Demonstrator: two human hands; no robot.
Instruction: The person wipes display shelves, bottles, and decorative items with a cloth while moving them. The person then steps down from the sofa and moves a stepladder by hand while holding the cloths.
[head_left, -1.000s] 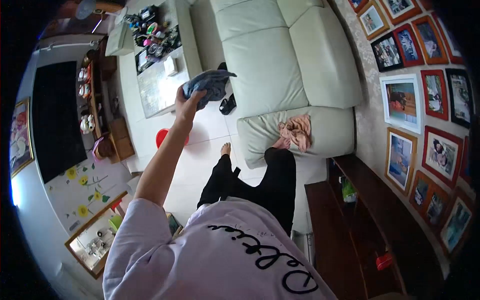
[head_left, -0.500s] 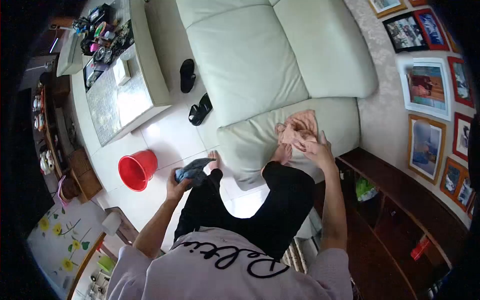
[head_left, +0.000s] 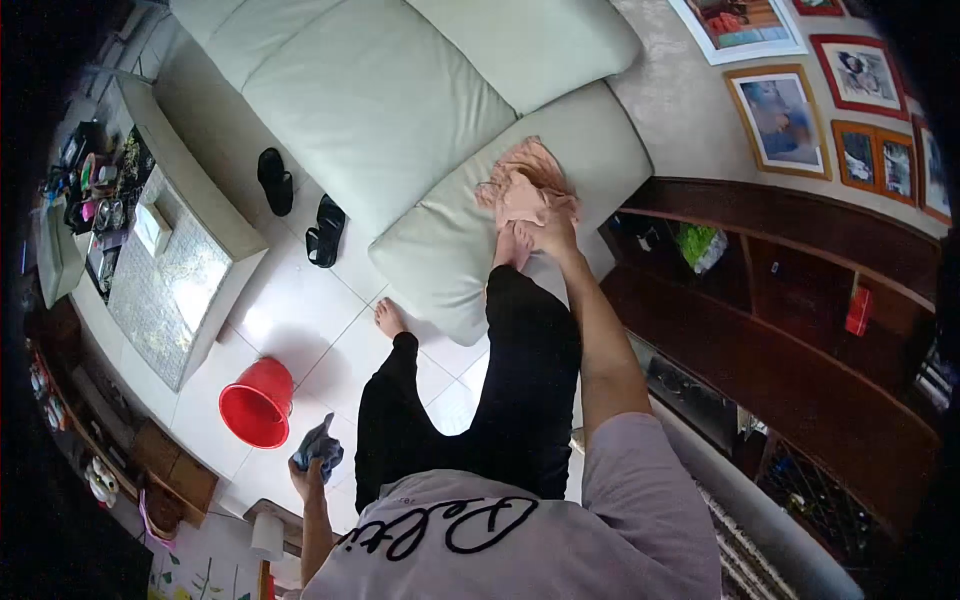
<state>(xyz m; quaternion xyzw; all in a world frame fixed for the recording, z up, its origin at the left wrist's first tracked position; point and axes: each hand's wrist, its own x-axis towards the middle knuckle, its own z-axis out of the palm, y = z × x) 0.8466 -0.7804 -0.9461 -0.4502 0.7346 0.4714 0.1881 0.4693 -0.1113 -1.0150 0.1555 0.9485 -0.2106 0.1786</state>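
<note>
A crumpled peach cloth (head_left: 530, 185) lies on the end of the pale green sofa (head_left: 440, 270), beside my raised bare foot. My right hand (head_left: 553, 238) is at the cloth's lower edge, its fingers closed on the fabric. Low on the left, my left hand (head_left: 308, 478) grips a bunched blue-grey cloth (head_left: 319, 447). That cloth hangs over the floor, just right of and below a red bucket (head_left: 257, 402). My other foot stands on the tiles.
Black sandals (head_left: 324, 232) lie on the floor between the sofa and a low table (head_left: 170, 290) bearing many small items. A dark wooden shelf unit (head_left: 760, 330) runs along the right. Framed pictures (head_left: 780, 120) hang on the wall above it.
My right hand has reached the peach cloth and closed on it. My left hand, still holding the blue-grey cloth, has moved down and left. The view has turned and shifted.
</note>
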